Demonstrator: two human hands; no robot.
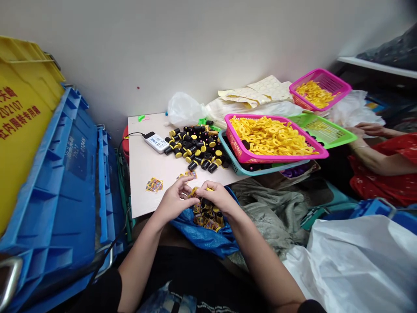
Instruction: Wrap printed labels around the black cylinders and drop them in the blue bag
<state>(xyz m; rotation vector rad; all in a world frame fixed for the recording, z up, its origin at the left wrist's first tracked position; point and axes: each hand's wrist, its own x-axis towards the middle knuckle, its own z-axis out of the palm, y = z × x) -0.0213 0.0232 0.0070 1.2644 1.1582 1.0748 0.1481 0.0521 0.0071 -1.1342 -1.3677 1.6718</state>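
Left hand [176, 201], right hand [216, 196]: both grips closed, fingertips pinching small yellow-tipped piece [195, 191] above blue plastic sheet [202, 237]. Piece likely light, stiff; best held by narrow body. Black cylinders [195, 145] heaped on desk [146, 191].

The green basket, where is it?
In the head view, the green basket sits on the right, beside the big pink basket of yellow rings, near another person's hand.
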